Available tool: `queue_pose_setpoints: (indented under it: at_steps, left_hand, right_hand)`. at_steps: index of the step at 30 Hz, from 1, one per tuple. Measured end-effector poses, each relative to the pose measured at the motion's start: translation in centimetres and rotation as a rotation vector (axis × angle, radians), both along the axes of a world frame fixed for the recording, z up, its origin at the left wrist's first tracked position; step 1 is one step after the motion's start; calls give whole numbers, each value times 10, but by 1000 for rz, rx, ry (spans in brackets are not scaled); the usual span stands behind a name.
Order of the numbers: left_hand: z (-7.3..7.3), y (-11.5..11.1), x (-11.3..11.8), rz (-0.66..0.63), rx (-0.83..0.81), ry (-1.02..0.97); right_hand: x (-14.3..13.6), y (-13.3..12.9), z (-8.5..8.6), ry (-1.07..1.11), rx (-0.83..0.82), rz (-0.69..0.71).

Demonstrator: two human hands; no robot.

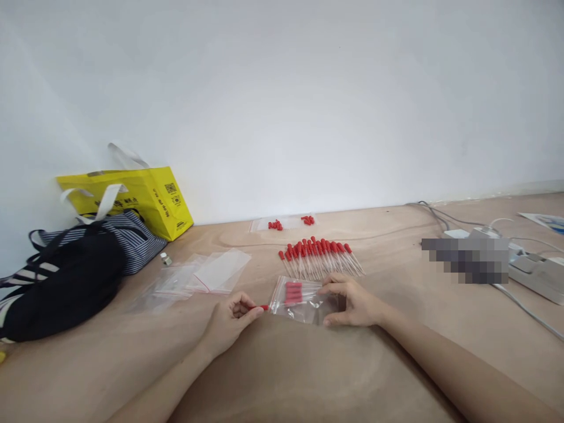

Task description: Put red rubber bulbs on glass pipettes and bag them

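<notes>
My left hand pinches a dropper by its red bulb. That bulb points toward the left, zip-edged end of a clear zip bag; whether its tube is inside the bag I cannot make out. Several droppers with red bulbs lie side by side in the bag, their tubes toward the right. At the bag's right end my right hand grips the plastic, thumb and fingers at two places on it. Just behind, a fan of red-topped droppers lies on the table, thin pale tips toward me.
Flat clear zip bags lie overlapped on the left, near a tiny bottle. Small red bulbs rest on a plastic bag by the wall. A yellow bag and a black bag stand far left; cables and a power strip right.
</notes>
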State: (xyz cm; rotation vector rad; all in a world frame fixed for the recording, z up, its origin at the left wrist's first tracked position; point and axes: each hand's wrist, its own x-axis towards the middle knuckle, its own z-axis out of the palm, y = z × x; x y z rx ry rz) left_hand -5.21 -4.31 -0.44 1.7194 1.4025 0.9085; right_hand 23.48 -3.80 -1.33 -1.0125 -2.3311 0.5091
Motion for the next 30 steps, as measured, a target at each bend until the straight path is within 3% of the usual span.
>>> queue_pose_setpoints:
  at_steps: [4,8,11,15,24,30]
  left_hand:
    - [-2,0,2,-35,-29,-5]
    - [-1,0,5,-154,-59,-52]
    - [1,-2,6,-214,-98,-69]
    - [2,-4,9,-203,-166,-34]
    - [6,6,30,-338,-98,58]
    - [6,12,27,-395,5,117]
  right_hand:
    - [-9,-4,0,-68,62,-129]
    - [-14,-8,-3,-74,7,-219]
    - [-14,-10,-7,-57,-57,-232]
    - [-13,-11,-13,-45,-77,-249]
    - [-12,-9,-18,-11,-44,-240]
    - [-12,-9,-14,-8,-73,-244]
